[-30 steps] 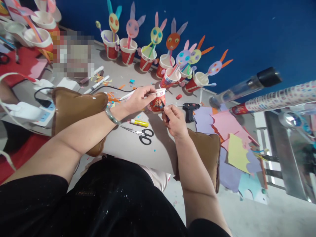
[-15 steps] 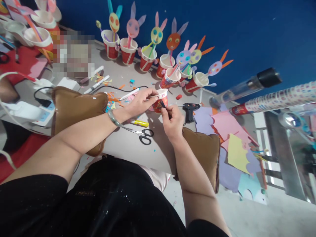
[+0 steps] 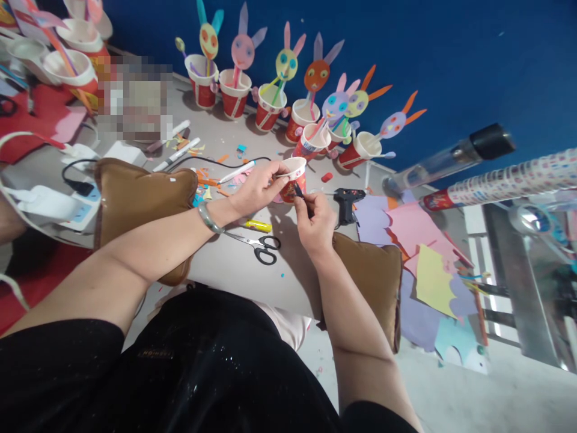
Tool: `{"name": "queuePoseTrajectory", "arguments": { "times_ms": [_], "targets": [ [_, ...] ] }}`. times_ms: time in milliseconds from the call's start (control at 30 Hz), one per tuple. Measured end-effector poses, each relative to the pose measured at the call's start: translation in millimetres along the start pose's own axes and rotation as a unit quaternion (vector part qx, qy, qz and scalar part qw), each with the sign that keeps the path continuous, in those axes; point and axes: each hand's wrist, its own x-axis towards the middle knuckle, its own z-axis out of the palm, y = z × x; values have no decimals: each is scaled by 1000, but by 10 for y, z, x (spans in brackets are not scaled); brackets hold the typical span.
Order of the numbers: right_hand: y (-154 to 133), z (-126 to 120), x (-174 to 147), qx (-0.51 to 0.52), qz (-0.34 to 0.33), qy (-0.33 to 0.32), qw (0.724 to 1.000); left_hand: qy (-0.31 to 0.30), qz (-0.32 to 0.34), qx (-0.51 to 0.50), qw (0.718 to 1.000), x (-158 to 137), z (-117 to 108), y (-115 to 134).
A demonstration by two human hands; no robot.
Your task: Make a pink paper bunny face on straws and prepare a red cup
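Note:
A red paper cup [image 3: 294, 184] with a white rim is in front of me over the table. My left hand [image 3: 259, 187] grips it by the rim, thumb and fingers pressed together. My right hand [image 3: 315, 219] is closed around a small black object [image 3: 299, 190], whose tip points at the cup's side. Its kind is hidden by the fingers. Just below my left hand are a yellow tube [image 3: 258, 226] and scissors with black handles [image 3: 265, 249]. A black glue gun [image 3: 347, 204] stands to the right of my right hand.
Several red cups [image 3: 234, 95] with paper rabbit heads line the blue wall. Brown cushions [image 3: 143, 198] lie under both forearms. Coloured paper [image 3: 433, 276] lies at the right beside a long stack of cups [image 3: 505, 180]. Pens [image 3: 237, 171] and paper scraps lie at the left, near a power strip [image 3: 83, 210].
The cup has shifted up slightly and tilted a little between my hands. Both hands keep nearly the same place and grip.

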Motion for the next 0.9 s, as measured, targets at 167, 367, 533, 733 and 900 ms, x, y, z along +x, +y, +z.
{"name": "queuePoseTrajectory", "arguments": {
  "times_ms": [167, 367, 533, 733, 900],
  "targets": [
    [17, -25, -3, -28, -23, -1, 999, -7, 26, 40, 999, 5, -27, -17],
    [13, -57, -2, -64, -56, 2, 996, -13, 67, 80, 994, 14, -35, -81],
    [18, -68, 6, -69, -54, -3, 996, -13, 78, 92, 993, 14, -31, -85],
    [21, -84, 18, -76, -53, -11, 996, -24, 86, 92, 992, 15, -49, -63],
    [16, -144, 50, -72, -57, -35, 995, -40, 78, 76, 993, 18, -72, -52]
  ]
}}
